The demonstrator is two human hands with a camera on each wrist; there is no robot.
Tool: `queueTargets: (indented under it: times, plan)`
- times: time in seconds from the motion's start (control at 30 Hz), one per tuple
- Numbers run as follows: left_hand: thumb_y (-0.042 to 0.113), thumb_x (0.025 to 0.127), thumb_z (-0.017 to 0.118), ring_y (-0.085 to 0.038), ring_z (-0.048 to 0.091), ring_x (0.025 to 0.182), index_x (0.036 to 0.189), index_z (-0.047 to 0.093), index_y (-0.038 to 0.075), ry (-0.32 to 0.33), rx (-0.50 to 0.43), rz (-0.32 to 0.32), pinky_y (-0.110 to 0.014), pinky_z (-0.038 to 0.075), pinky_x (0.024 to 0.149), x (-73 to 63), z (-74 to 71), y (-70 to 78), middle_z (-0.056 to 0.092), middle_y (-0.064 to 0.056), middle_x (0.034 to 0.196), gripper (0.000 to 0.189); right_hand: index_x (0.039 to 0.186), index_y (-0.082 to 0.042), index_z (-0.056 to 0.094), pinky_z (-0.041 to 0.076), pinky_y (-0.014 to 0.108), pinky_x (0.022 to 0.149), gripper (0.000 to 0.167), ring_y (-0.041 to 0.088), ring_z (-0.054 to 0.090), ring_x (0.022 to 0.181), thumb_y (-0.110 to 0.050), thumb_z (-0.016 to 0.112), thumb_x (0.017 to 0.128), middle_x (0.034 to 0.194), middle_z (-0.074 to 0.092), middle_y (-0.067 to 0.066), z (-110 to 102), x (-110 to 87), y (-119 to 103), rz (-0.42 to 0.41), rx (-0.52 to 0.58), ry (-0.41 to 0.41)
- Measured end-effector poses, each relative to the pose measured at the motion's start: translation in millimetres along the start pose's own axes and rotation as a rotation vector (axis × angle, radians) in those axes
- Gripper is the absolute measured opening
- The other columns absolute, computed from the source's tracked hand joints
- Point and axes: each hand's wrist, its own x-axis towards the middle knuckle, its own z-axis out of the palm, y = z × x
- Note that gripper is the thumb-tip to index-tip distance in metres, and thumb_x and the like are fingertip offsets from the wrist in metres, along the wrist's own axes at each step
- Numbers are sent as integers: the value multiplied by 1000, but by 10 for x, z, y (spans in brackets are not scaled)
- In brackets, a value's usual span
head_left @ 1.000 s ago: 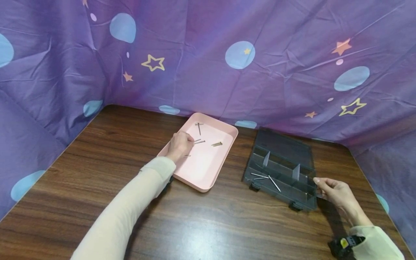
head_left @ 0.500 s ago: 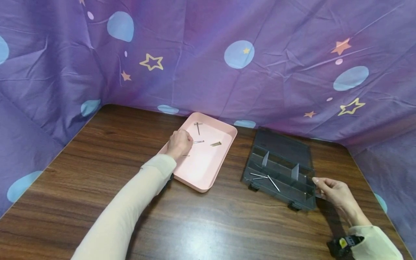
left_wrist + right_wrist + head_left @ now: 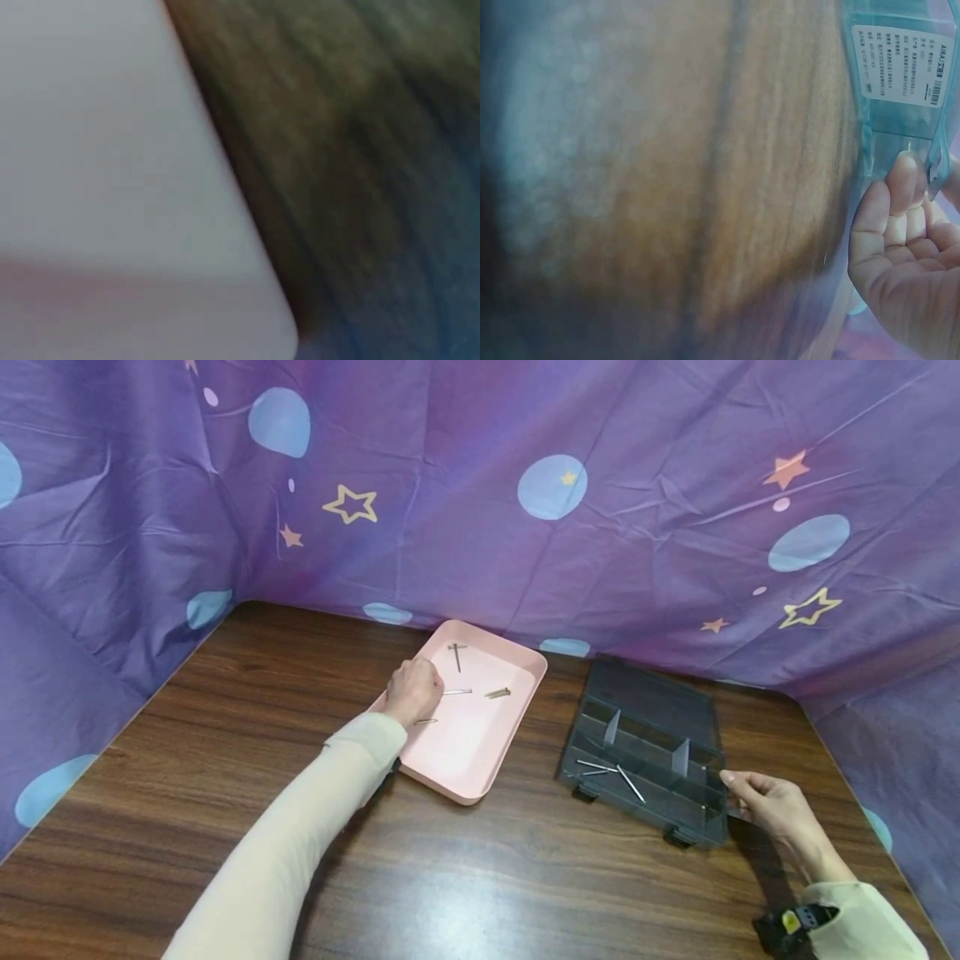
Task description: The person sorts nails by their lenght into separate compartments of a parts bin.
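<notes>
My left hand point(image 3: 415, 692), fingers curled, is inside the left side of a pink tray point(image 3: 465, 793). It pinches at a silver nail point(image 3: 459, 692) whose head end sticks out to the right; the fingertips are hidden behind the hand. Several other silver nails point(image 3: 457, 657) and a pair of brass-coloured nails or screws point(image 3: 498, 693) lie in the tray. At the right, my right hand point(image 3: 780, 810) holds the right end wall of a dark translucent compartment box point(image 3: 637, 814) between thumb and fingers. In its front compartment lie several silver nails point(image 3: 632, 783).
The box's lid point(image 3: 652, 693) is folded back behind it. Upright dividers point(image 3: 681, 757) split its rear row. A white printed label point(image 3: 900, 67) shows on the box in the right wrist view. Purple cloth point(image 3: 450, 485) hangs behind the wooden table point(image 3: 300, 643).
My left fingers have curled in at the nails and drawn slightly left. Two nails showed beside them; now one does, shifted a little toward me. My right hand has stayed on the box.
</notes>
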Motion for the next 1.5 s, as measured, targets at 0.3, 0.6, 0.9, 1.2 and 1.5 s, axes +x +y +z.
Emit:
queueTargets:
  times: [0.3, 0.6, 0.9, 1.2, 1.5]
  plan:
    - [8, 83, 57, -32, 64, 92, 80, 71, 7, -40, 15, -20, -42, 51, 81, -6, -8, 3, 69, -16, 96, 15, 78, -30, 64, 45, 20, 59, 20, 0, 51, 61, -36, 54, 94, 62, 53, -16, -5, -9, -4, 7, -1, 3]
    - [9, 83, 54, -33, 63, 92, 76, 66, 6, -79, 34, -42, -43, 51, 79, -8, -35, 2, 67, -18, 96, 14, 78, -31, 64, 45, 19, 58, 20, -1, 50, 60, -33, 54, 95, 63, 55, -16, 0, -13, -3, -15, 17, -3]
    - [11, 83, 54, -33, 62, 93, 77, 65, 8, -99, 42, -47, -44, 50, 80, -9, -53, 7, 67, -17, 96, 13, 77, -26, 64, 49, 19, 58, 21, -2, 54, 61, -33, 55, 94, 65, 57, -16, 12, 4, -6, -5, 34, 10]
    - [11, 83, 52, -34, 63, 90, 75, 66, 5, -85, 35, -41, -44, 51, 78, -3, -50, 13, 68, -16, 96, 17, 83, -23, 64, 51, 20, 61, 20, -2, 58, 66, -36, 55, 94, 69, 59, -15, 9, 12, -6, 3, 11, -4]
    - [11, 85, 53, -30, 63, 87, 75, 68, 5, -56, -24, 6, -40, 50, 81, -15, -43, 17, 69, -14, 93, 19, 77, -29, 65, 51, 18, 59, 20, -2, 58, 64, -30, 56, 94, 67, 59, -16, 12, 11, -1, -9, 73, -10]
